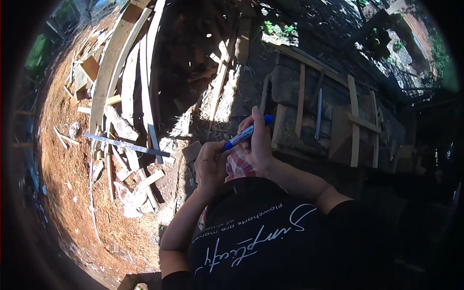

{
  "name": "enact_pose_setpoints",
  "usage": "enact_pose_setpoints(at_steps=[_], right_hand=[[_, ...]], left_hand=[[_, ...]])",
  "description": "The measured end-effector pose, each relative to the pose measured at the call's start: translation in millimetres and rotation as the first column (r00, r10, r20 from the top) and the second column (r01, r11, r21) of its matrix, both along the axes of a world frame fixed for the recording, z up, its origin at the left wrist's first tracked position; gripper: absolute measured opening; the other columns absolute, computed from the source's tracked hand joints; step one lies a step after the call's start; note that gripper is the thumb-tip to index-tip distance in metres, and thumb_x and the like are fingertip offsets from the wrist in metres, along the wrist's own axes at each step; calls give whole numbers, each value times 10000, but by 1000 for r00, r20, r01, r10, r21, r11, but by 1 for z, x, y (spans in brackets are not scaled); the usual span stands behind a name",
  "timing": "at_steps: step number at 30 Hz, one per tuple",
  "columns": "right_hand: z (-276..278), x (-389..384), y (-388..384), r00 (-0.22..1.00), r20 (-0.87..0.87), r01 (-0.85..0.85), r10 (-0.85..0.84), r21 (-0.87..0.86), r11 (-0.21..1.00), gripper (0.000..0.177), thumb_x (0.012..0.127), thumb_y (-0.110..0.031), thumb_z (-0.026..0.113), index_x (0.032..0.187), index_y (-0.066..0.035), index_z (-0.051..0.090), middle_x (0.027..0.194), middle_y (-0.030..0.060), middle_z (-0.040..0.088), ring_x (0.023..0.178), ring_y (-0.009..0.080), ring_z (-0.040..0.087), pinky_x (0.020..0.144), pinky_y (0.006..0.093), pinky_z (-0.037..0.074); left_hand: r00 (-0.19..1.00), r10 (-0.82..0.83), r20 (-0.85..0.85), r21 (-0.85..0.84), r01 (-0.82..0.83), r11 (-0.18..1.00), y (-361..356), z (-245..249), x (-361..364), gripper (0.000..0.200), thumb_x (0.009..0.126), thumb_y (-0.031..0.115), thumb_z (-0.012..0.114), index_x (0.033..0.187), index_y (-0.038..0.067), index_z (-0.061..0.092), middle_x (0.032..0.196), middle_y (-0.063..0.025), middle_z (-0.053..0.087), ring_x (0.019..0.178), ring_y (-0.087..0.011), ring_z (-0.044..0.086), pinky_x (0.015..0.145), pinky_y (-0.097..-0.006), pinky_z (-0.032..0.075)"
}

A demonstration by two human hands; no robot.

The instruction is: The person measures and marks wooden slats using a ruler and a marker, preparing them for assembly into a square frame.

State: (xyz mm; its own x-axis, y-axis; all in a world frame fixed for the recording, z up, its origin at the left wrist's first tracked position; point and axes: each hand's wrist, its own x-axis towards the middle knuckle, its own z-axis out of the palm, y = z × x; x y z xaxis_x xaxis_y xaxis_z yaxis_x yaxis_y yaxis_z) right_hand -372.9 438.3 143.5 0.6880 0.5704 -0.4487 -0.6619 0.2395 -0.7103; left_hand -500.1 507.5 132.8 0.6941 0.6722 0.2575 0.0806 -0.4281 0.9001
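A blue marker (241, 137) with a pale printed label is held slantwise in front of my chest. My left hand (210, 166) pinches its lower blue end between the fingertips. Around the barrel, my right hand (259, 149) is closed, thumb along the top, and the other blue end sticks out beyond it. Red checked cloth (238, 163) shows below the two hands, above the hem of the black printed shirt (261, 227).
Long wooden planks (113, 63) curve along the left, by ground strewn with sawdust (67, 183). A flat metal strip (126, 144) lies across wood offcuts. To the right, wooden strips (355, 121) rest over dark slabs. A crumpled plastic bag (131, 200) lies at lower left.
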Motion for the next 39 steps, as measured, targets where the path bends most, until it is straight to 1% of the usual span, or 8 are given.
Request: enact_pose_setpoints(at_steps=[8,15,20,24,34,35,36,39], right_hand=[[-42,15,6,911,-334,266,-241,29,964,409,905,-430,588,658,-120,491,526,12,448,366,87,335,342,238,233],[-100,47,4,953,269,194,-138,-194,962,284,913,-339,625,781,-108,524,566,-15,498,493,84,506,421,242,375],[-242,145,-105,776,630,518,36,-668,534,314,894,-349,630,931,-50,539,656,41,528,623,130,557,559,331,454],[-225,218,-192,861,490,494,136,-870,6,367,942,-335,476,1134,-26,521,1013,282,615,991,468,565,815,522,443],[-342,342,-303,980,163,192,112,-921,-340,498,962,-269,413,1440,-155,336,1438,256,300,1311,450,321,1070,535,293],[-354,344,-311,974,202,221,101,-941,-256,521,957,-283,417,1456,-174,312,1453,291,257,1302,473,330,1066,517,313],[-351,346,-305,974,195,218,114,-945,-245,521,957,-283,417,1456,-174,312,1453,291,257,1302,473,330,1066,517,313],[-313,358,-288,999,-28,-16,29,-937,-349,512,976,-371,346,1461,-210,313,1483,178,296,1354,403,298,1038,694,197]], left_hand=[[953,-295,67,390,247,887,39,-23,39,211,781,-17,670,968,-6,575,860,-174,607,733,-324,594,627,-402,473],[830,-531,-171,-194,500,844,49,-63,76,330,821,92,674,1124,6,576,932,-148,603,774,-243,619,691,-359,499],[769,-520,-372,-315,423,850,119,-143,57,318,825,121,669,1116,17,593,965,-141,616,811,-239,632,699,-363,508],[583,-408,-702,-199,390,899,189,-230,-5,347,835,261,662,1069,8,628,917,-177,666,837,-296,660,738,-400,514],[338,-457,-822,-566,-568,598,255,-255,42,231,815,203,683,888,-15,673,677,-51,588,574,-178,602,455,-293,465],[299,-571,-765,-635,-198,747,271,-266,55,198,805,170,688,876,-12,660,689,-40,582,605,-186,609,483,-292,481],[434,-340,-835,-542,-535,648,264,-242,105,207,807,173,686,905,-7,656,717,-29,596,618,-164,603,517,-283,497],[474,-390,-789,-541,-237,807,294,-230,212,289,851,191,675,1069,12,614,799,-53,635,645,-118,605,538,-249,474]])
